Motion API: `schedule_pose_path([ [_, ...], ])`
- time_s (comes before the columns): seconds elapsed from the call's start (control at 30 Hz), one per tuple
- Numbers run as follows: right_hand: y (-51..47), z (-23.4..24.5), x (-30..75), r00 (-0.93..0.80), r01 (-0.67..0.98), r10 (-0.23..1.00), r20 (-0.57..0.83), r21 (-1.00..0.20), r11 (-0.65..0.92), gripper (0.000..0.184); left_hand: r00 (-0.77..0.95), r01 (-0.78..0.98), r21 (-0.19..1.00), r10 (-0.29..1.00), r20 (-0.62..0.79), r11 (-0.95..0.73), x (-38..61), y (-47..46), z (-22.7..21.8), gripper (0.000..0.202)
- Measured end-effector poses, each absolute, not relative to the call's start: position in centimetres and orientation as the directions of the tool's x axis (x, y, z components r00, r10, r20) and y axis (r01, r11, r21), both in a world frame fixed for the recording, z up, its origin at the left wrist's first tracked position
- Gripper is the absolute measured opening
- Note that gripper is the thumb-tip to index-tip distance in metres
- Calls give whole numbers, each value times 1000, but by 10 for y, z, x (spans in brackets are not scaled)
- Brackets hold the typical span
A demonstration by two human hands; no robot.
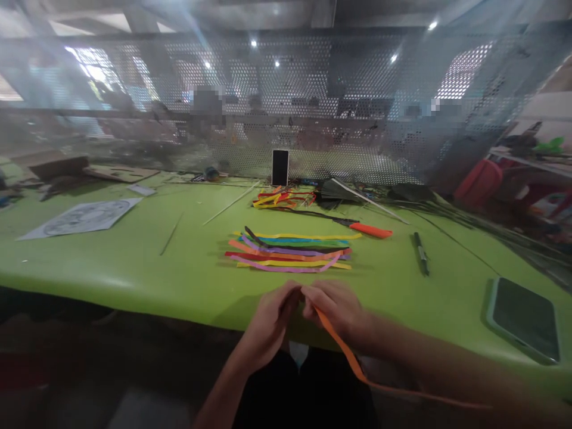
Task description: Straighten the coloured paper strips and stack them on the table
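Close to the table's front edge, my right hand [335, 307] pinches a long orange strip [342, 342]. The strip's free end hangs below the right hand and trails off to the lower right. My left hand [273, 319] is closed, its fingertips meeting those of the right hand; whatever lies between them is hidden. Just beyond both hands, several coloured strips [290, 257] lie side by side on the green table [179, 283], among them yellow, blue, green, purple, orange, red and pink. A dark strip curls up at their left end.
Behind the strips are a tangled strip bundle [277, 198] and an orange-handled tool [370, 230]. A pen [420, 254] and a phone [525, 319] lie on the right. At left is a printed sheet [87, 216]. Another phone [280, 167] stands before a perforated screen [250, 131].
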State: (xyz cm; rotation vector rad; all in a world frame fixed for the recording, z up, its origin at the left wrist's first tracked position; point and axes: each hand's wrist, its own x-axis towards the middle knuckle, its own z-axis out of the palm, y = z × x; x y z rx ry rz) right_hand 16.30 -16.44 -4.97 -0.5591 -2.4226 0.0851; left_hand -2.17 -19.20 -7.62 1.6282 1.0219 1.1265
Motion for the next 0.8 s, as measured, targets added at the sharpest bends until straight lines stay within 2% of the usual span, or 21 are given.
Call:
schedule_pose_path([
  [0.2,-169,-46,161,-668,372,408,623,-195,907,27,296,119,940,915,275,-321,-25,-192,-77,29],
  [0.3,-168,-46,162,-681,331,408,609,-241,912,29,309,135,927,904,296,-350,-28,-192,-80,28],
  [0.4,-168,-44,164,-704,289,445,553,-349,891,30,320,188,913,902,291,-362,-31,-193,-81,30],
  [0.5,-169,-43,163,-689,308,559,461,-512,802,39,326,188,917,903,280,-352,-32,-194,-82,30],
  [0.57,-169,-43,161,-685,321,592,424,-554,768,44,317,175,917,902,292,-358,-32,-193,-83,30],
  [0.63,-168,-44,160,-709,308,556,433,-519,797,41,300,174,910,900,315,-376,-33,-193,-85,31],
  [0.73,-166,-46,160,-737,307,466,489,-371,876,28,269,188,912,913,308,-364,-34,-192,-84,32],
  [0.8,-166,-47,160,-739,323,425,522,-279,904,27,263,196,920,922,282,-338,-34,-193,-82,31],
])
